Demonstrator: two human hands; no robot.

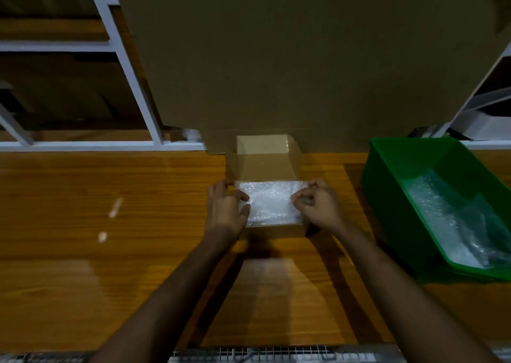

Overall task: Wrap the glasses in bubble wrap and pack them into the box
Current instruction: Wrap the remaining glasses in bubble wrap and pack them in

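1. Both forearms enter from the bottom of the frame and meet at centre, over a small cardboard box [272, 231] standing on the wooden table [83, 252].
2. At centre left, the left hand [225, 210] has its fingers curled over the box's left rim, thumb pressing on the bubble wrap [272, 202] that fills the box.
3. At centre right, the right hand [316, 205] pinches the wrap's right edge between thumb and curled fingers, just inside the right wall.
4. No glasses can be made out; if they are there, they lie inside that white bundle, hidden by the wrap.
5. Just above the bundle, the box lid [265, 155] stands open and leans back toward a big cardboard sheet [304, 58] filling the upper middle.
6. At the right edge sits a green bin [387, 174] holding more bubble wrap [448, 218], well apart from the box.
7. Handling, as a judgement: the bundle is light, soft and springy, so it will tend to puff back up; its film is somewhat slick.
8. Anything glass inside is fragile, so pressure should be spread flat and gentle, not poked.
9. Best hold is at the bundle's two short ends, tucking the edges down along the box walls.
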